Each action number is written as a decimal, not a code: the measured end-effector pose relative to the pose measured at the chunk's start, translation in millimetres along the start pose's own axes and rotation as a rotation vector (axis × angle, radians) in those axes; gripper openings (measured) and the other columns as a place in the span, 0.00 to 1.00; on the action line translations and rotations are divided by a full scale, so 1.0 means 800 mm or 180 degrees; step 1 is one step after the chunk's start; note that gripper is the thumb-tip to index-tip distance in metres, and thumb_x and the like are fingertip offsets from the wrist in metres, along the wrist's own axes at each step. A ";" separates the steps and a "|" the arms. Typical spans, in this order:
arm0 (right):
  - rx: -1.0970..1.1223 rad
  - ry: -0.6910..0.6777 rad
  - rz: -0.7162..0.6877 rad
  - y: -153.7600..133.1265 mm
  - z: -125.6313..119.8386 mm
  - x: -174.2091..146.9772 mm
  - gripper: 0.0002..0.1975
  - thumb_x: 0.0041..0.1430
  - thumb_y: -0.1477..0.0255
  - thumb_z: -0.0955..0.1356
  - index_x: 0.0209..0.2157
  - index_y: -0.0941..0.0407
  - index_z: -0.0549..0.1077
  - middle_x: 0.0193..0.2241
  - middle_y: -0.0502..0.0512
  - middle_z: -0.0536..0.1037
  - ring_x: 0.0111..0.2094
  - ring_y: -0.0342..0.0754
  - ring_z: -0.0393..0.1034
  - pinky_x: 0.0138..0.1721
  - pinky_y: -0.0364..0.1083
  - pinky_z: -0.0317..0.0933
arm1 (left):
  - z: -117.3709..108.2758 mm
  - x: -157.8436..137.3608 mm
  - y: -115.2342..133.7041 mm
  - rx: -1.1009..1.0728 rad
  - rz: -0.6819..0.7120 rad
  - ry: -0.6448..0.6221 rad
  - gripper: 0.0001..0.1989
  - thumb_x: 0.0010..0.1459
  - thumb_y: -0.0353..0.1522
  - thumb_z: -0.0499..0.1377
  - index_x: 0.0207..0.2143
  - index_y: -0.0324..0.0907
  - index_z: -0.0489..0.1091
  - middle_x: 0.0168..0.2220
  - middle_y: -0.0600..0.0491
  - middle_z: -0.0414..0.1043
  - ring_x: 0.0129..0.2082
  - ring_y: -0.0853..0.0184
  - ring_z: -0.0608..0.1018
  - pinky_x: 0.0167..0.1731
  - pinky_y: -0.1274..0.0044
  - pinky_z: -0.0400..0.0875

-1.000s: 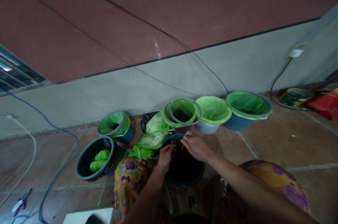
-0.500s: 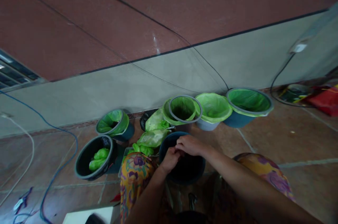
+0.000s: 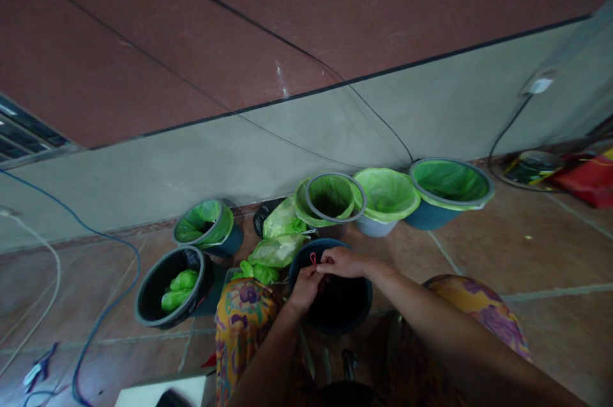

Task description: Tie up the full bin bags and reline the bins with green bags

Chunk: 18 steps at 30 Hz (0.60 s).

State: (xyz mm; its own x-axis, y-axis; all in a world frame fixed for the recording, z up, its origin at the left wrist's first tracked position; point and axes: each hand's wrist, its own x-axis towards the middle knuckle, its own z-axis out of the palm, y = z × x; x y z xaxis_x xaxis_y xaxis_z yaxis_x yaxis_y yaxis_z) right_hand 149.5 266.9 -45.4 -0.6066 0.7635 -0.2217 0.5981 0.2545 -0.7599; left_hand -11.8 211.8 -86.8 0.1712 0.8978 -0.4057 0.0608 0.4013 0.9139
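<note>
Over a dark bucket [image 3: 330, 324] between my knees, both hands meet with their fingertips together. My left hand [image 3: 306, 285] is closed in a pinch on a thin red string [image 3: 313, 258], whose small loop stands up above the fingers. Against it, my right hand [image 3: 340, 262] is also closed, pinching at the same red string. The inside of the bucket is dark, and I cannot make out what lies in it. Just beyond the bucket's left rim lie green plastic bags [image 3: 278, 250].
Along the wall stand several buckets with green liners, among them a blue one [image 3: 431, 218] and a pale one [image 3: 376, 227]. A dark bucket [image 3: 143, 292] at left holds green bundles. A blue hose [image 3: 110, 292] crosses the floor. A white box [image 3: 163, 392] sits at the bottom.
A loop of red string now shows above my fingertips, where it was hidden before. My hands have shifted only slightly over the bucket.
</note>
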 end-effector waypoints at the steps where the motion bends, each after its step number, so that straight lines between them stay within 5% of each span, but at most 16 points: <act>1: -0.0127 -0.0028 0.0007 0.001 0.000 -0.002 0.13 0.56 0.62 0.68 0.36 0.57 0.78 0.31 0.52 0.79 0.31 0.44 0.69 0.30 0.41 0.55 | -0.001 0.000 0.000 -0.0017 -0.0029 0.0021 0.28 0.44 0.56 0.62 0.25 0.38 0.70 0.17 0.60 0.60 0.17 0.77 0.58 0.20 0.79 0.49; 5: -0.0556 -0.0040 0.0082 -0.003 -0.006 -0.010 0.09 0.51 0.74 0.69 0.36 0.57 0.79 0.33 0.54 0.81 0.32 0.45 0.71 0.30 0.41 0.55 | -0.005 0.001 0.001 -0.0140 -0.0098 0.0166 0.27 0.45 0.54 0.62 0.26 0.37 0.72 0.20 0.57 0.65 0.17 0.77 0.60 0.20 0.80 0.50; 13: -0.0584 0.0486 -0.0141 -0.013 -0.030 -0.016 0.14 0.58 0.74 0.63 0.33 0.59 0.81 0.33 0.57 0.82 0.35 0.46 0.73 0.38 0.42 0.58 | -0.008 -0.001 0.009 -0.0767 -0.0501 0.0516 0.21 0.41 0.44 0.69 0.32 0.37 0.76 0.26 0.54 0.74 0.19 0.78 0.66 0.19 0.83 0.56; 18: 0.0183 -0.0380 0.0336 -0.017 -0.025 -0.025 0.12 0.54 0.70 0.65 0.29 0.59 0.80 0.21 0.50 0.75 0.22 0.41 0.66 0.25 0.40 0.55 | -0.012 0.005 0.007 -0.0857 -0.0555 0.0648 0.15 0.41 0.35 0.69 0.33 0.38 0.78 0.26 0.53 0.75 0.20 0.77 0.68 0.21 0.83 0.59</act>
State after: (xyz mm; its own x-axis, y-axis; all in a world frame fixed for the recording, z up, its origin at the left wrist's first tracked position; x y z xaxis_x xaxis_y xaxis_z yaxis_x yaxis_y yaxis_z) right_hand 164.4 260.3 -18.5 -0.6021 0.7072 -0.3706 0.6328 0.1396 -0.7616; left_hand -20.0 219.3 -83.7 -0.0195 0.8187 -0.5739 -0.1935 0.5601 0.8055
